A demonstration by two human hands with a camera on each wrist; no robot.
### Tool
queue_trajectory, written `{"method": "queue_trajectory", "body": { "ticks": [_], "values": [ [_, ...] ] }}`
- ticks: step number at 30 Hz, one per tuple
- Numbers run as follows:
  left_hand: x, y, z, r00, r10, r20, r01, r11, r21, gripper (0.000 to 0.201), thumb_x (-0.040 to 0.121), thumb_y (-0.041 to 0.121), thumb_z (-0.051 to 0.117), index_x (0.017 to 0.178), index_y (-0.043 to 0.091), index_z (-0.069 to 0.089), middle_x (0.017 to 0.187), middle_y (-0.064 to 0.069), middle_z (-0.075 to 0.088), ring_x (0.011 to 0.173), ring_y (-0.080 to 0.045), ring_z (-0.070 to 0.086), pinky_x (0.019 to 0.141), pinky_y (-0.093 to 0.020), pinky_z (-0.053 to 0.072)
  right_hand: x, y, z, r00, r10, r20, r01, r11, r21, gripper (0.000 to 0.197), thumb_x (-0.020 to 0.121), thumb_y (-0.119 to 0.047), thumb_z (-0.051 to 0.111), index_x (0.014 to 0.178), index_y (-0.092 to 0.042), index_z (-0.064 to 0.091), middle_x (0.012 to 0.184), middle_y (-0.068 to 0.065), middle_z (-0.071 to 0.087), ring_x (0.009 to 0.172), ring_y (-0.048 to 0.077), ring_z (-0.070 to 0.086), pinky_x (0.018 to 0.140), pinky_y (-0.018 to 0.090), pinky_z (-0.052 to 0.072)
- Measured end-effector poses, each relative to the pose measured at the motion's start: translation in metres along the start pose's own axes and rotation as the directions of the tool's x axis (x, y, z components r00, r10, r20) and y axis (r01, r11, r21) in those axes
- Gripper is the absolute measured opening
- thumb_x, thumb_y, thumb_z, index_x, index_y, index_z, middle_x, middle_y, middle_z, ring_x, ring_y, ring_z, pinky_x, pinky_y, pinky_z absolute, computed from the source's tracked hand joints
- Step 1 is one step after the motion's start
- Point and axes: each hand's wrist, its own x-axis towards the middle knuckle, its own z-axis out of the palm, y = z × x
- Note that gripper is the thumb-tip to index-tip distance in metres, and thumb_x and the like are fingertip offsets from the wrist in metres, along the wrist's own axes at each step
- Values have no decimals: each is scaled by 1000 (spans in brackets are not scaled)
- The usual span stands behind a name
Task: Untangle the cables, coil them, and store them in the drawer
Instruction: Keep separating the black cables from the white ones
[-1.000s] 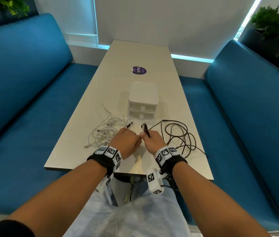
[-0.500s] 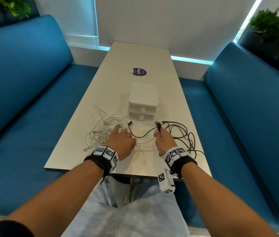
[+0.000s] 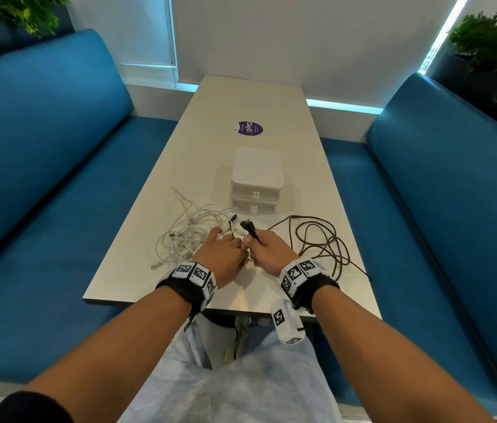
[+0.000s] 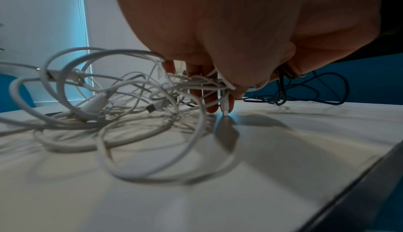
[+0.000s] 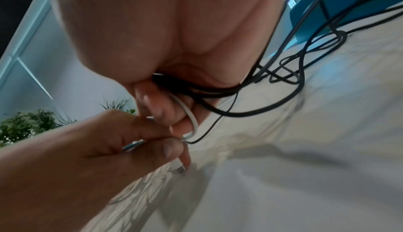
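Note:
My right hand (image 3: 259, 247) grips several gathered strands of the black cable (image 3: 323, 239), whose plug ends (image 3: 247, 225) stick up above the fist. The remaining black loops lie loose on the table to the right. The right wrist view shows black strands (image 5: 196, 90) under the curled fingers and a white strand (image 5: 190, 115) crossing them. My left hand (image 3: 225, 248) touches the right one and pinches the white cable (image 5: 187, 135) between thumb and forefinger. A white connector (image 4: 225, 108) points down at the table. The white tangle (image 3: 184, 236) lies left of my left hand.
A white two-drawer box (image 3: 256, 181), both drawers closed, stands just beyond the hands on the beige table (image 3: 271, 96). A purple sticker (image 3: 250, 128) lies further back. Blue benches (image 3: 42, 166) flank the table. The table's near edge (image 3: 137, 302) runs under my wrists.
My right hand, which had pulled away to the right with the black cable half a second ago, has come back left and meets the left hand again.

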Motion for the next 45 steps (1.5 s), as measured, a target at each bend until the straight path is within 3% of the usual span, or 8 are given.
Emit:
{"method": "queue_trajectory", "body": {
  "ticks": [6,15,20,24,27,31,38,45],
  "values": [
    [-5,-11,-5,994,69,-79,-72,997,-33,30,100,38,38,115,30,62,112,10,64,112,-17,56,109,-51,23,-4,8,-21,996,-86,-13,71,885,-460,29,103,-34,40,99,-13,60,86,10,66,75,27,61,70,38,50],
    [-6,-18,-10,994,-12,-104,-17,961,-275,26,95,32,46,118,29,56,119,11,62,114,-15,53,104,-39,28,-8,20,-43,996,-31,-78,-24,789,-614,29,104,-31,35,107,-9,54,82,12,60,68,29,57,59,34,45],
    [-8,-23,-11,986,-132,-104,67,876,-477,35,100,41,45,129,24,35,120,7,67,109,-19,60,107,-38,28,-9,19,-40,992,-4,-125,-76,771,-632,30,105,-31,34,109,-7,53,84,12,56,70,28,54,60,33,40],
    [-3,-16,-14,996,7,-92,-23,986,-167,47,96,16,47,139,33,39,117,2,56,104,-23,53,100,-43,34,-5,12,-35,987,-40,-158,-53,837,-544,32,104,-33,35,106,-8,55,84,12,60,71,31,54,62,36,45],
    [1,-5,-18,996,10,-85,-7,999,36,34,85,15,55,116,21,66,124,-4,45,113,-26,45,99,-43,32,-5,7,-31,980,-93,-174,11,906,-423,33,102,-37,37,101,-13,59,84,13,65,75,31,59,68,41,51],
    [5,5,-20,987,102,-121,-82,983,161,13,79,23,64,87,18,74,124,-1,53,116,-26,45,96,-44,33,-6,3,-30,978,-136,-160,64,918,-392,29,102,-33,42,103,-13,61,83,10,67,74,28,60,64,35,44],
    [4,0,-14,975,147,-168,-110,972,209,11,88,34,69,81,25,70,82,7,63,95,-24,51,87,-44,37,-10,9,-27,996,-88,-23,64,857,-511,26,102,-29,40,101,-11,59,87,13,67,74,29,62,69,41,52],
    [-1,-11,-10,974,50,-222,-26,994,109,7,94,36,61,95,32,66,89,9,64,90,-23,55,88,-45,33,-11,21,-46,993,-47,-107,-27,797,-604,27,104,-29,38,111,-8,53,77,9,51,63,27,51,57,34,42]
  ]
}}
